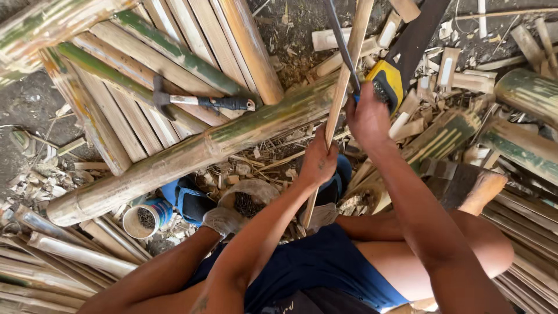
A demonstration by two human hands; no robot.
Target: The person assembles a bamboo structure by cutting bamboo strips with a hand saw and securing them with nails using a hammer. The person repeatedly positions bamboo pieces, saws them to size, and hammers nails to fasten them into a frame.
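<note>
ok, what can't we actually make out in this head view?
- Blade top: cut off by the upper edge.
- Grip in right hand: covered by the fingers.
- Bamboo strip lower end: hidden behind left hand and forearm.
- Contents of small can: too small to identify.

left hand point(318, 163) grips bamboo strip point(343, 81) | right hand point(367, 113) apparently holds blade point(342, 43) against it

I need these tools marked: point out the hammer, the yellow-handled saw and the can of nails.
hammer point(200, 102), head view, on its pale shaft.
yellow-handled saw point(390, 77), head view, on the yellow grip.
can of nails point(146, 218), head view, on the nails inside.
</note>
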